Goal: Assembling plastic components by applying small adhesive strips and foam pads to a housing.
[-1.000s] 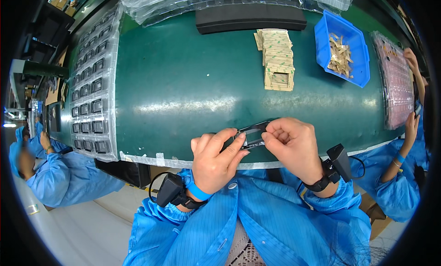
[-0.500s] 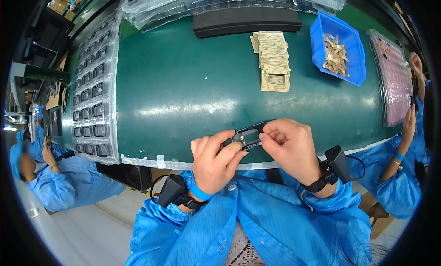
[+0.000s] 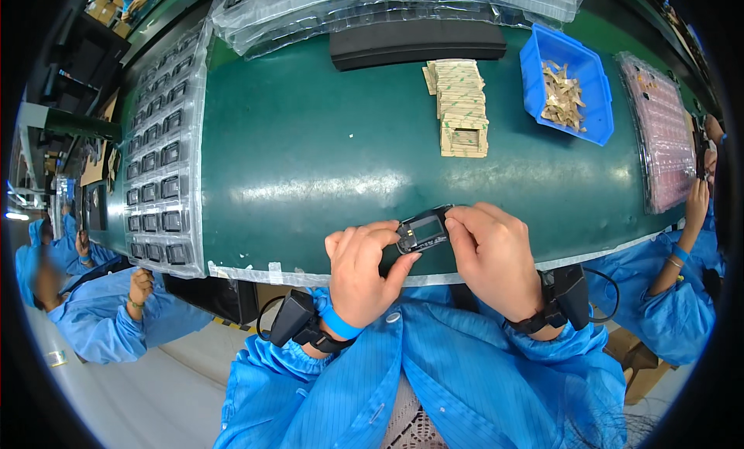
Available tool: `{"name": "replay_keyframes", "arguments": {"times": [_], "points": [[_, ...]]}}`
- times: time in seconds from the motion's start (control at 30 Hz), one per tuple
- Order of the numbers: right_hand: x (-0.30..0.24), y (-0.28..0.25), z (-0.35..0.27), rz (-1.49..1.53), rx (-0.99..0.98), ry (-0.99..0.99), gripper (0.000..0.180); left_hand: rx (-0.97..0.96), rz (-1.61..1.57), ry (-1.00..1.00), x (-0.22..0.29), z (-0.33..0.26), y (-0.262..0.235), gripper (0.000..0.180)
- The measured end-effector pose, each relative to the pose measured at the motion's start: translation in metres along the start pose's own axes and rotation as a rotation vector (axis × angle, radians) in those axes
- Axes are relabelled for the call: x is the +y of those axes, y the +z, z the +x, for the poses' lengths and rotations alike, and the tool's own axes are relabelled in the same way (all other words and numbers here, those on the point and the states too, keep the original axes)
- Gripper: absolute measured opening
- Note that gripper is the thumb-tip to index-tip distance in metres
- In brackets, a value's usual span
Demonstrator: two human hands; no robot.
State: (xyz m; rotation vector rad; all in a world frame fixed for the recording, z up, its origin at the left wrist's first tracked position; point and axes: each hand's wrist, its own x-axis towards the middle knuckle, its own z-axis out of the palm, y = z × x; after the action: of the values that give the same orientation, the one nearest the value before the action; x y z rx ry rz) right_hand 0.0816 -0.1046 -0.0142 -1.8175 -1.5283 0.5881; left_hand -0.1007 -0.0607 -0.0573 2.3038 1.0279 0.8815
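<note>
Close to the table's front edge I hold a small black plastic housing (image 3: 425, 231) with a rectangular grey window and small gold-coloured contacts at its left end. My left hand (image 3: 363, 271) grips that left end between thumb and fingers. At the right end, my right hand (image 3: 496, 257) is closed, its thumb and forefinger pinching the upper corner. Whether these fingertips also hold something small, I cannot make out. Beyond the hands lies a fanned stack of tan paper-backed adhesive frames (image 3: 463, 115) with green print.
A blue bin (image 3: 570, 131) holds peeled tan strips. Left stands a clear tray (image 3: 194, 177) of black parts; right, a pinkish tray (image 3: 659, 139). A long black block (image 3: 418, 46) and clear trays (image 3: 387, 11) line the back. Co-workers sit at both sides.
My right thumb and fingers have shifted off the housing's window toward its right corner, and the housing faces up more fully. The left hand keeps its hold. Co-workers' hands at both sides have moved.
</note>
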Motion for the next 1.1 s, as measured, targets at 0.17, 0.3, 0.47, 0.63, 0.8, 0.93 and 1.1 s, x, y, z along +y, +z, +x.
{"name": "replay_keyframes", "arguments": {"times": [0.17, 0.3, 0.47, 0.63, 0.8, 0.93, 1.1], "points": [[-0.004, -0.002, 0.0, 0.044, 0.053, 0.024, 0.014, 0.016, -0.004, -0.05, 0.007, 0.0, 0.003, 0.042], [0.002, -0.004, 0.001, 0.249, 0.038, 0.147, 0.016, 0.023, 0.072, -0.088, 0.013, 0.001, 0.007, 0.045], [0.021, -0.005, 0.006, 0.441, 0.065, 0.268, 0.018, 0.045, 0.135, -0.103, 0.019, 0.004, 0.009, 0.046], [0.034, -0.004, 0.011, 0.509, -0.041, 0.314, 0.019, -0.126, -0.024, -0.141, 0.027, 0.011, 0.0, 0.041], [0.033, -0.004, 0.016, 0.555, -0.076, 0.348, 0.019, -0.111, -0.126, -0.102, -0.002, 0.041, 0.002, 0.025], [0.033, -0.003, 0.018, 0.502, -0.09, 0.337, 0.018, -0.146, -0.064, -0.03, -0.008, 0.053, 0.006, 0.022], [0.029, -0.001, 0.021, 0.488, -0.085, 0.332, 0.014, -0.159, -0.087, -0.102, -0.005, 0.056, 0.009, 0.017]]}}
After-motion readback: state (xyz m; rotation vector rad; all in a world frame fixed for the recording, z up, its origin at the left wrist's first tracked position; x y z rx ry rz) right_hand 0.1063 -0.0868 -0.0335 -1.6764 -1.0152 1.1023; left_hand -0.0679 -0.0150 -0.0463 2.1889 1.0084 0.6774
